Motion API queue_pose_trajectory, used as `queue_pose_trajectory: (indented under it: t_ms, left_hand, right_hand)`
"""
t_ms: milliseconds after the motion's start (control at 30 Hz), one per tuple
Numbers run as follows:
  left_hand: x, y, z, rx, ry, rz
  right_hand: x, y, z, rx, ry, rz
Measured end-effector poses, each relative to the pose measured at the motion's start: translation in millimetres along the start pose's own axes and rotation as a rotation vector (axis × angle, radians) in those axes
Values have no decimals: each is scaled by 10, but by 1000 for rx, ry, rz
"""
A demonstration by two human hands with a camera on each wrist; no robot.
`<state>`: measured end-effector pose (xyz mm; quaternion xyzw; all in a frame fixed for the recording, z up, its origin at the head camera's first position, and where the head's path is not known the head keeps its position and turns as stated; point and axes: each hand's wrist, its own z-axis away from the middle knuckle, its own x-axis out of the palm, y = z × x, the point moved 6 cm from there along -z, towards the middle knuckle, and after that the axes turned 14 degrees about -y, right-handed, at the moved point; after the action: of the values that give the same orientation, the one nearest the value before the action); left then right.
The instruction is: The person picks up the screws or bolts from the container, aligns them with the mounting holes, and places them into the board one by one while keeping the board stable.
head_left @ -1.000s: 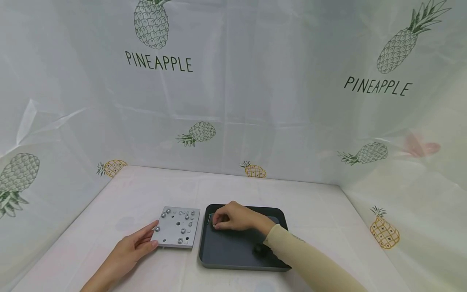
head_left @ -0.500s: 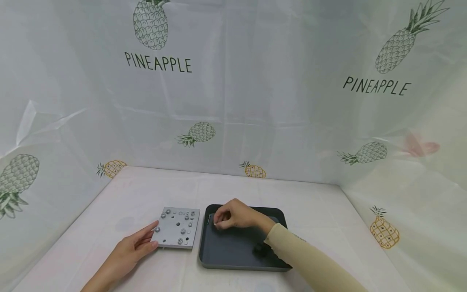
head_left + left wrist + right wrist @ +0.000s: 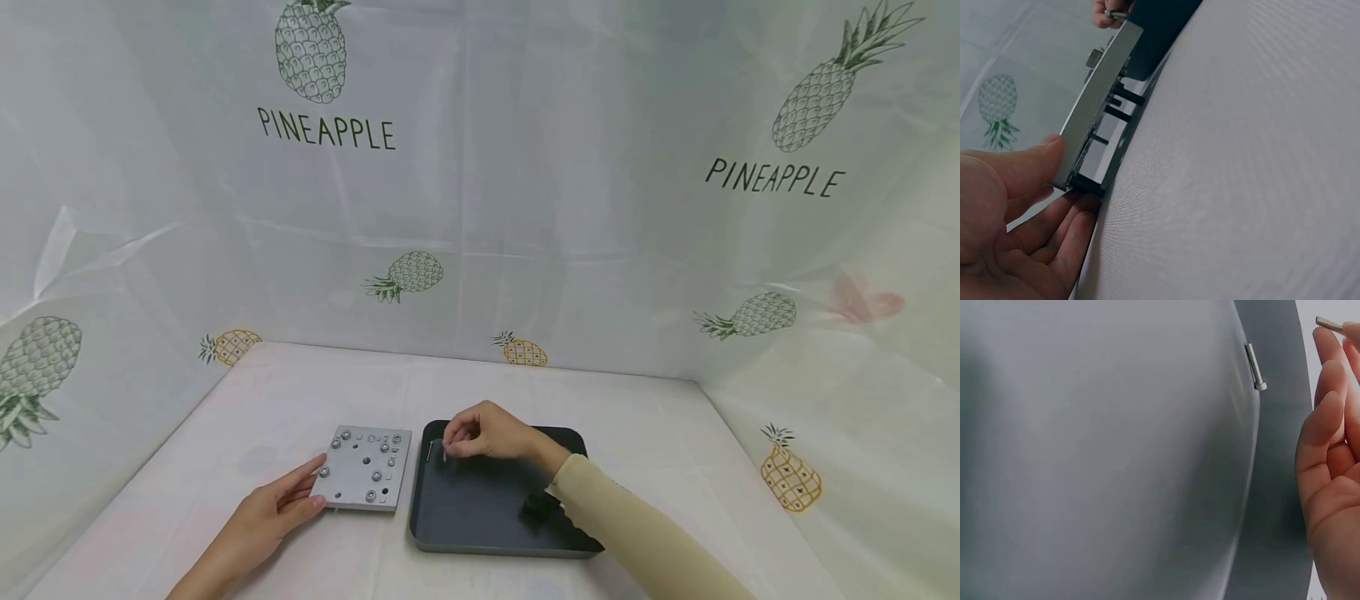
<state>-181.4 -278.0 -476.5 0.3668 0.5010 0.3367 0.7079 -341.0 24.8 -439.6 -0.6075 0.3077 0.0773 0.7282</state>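
Observation:
My left hand [image 3: 258, 515] grips the left edge of a silver metal plate [image 3: 347, 482], thumb and fingers on that edge. Several screw heads and holes dot the plate's top. From the left wrist, screw shanks [image 3: 1119, 114] stick out under the plate [image 3: 1094, 103], which stands off the table. Over the far left part of the dark tray [image 3: 457, 525], my right hand [image 3: 491, 432] pinches a small screw [image 3: 446, 454] between thumb and fingers. The right wrist view shows the threaded end of this screw [image 3: 1329, 324] pointing away from the fingertips.
Another screw [image 3: 1256, 367] lies in the tray against its wall. Near the tray's right side is a small dark shape [image 3: 536, 510], too dim to tell. White pineapple-print sheeting [image 3: 540, 250] stands behind and at both sides of the table [image 3: 352, 550].
My right hand has risen slightly and moved a little away from me, bringing the pinched screw into clearer view above the tray. The left hand and the plate stay in place.

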Motion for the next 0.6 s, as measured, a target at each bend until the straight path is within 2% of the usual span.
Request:
queue_pose_trajectory:
  t_ms: [400,600]
  left_hand:
    - [-12,-15,-1,-3,0,4]
    - [-9,-30,-12,0,-1,11]
  right_hand:
    - [-31,-100,-40,-20,5,-39]
    - [31,-148,-114,-48,-13,-75]
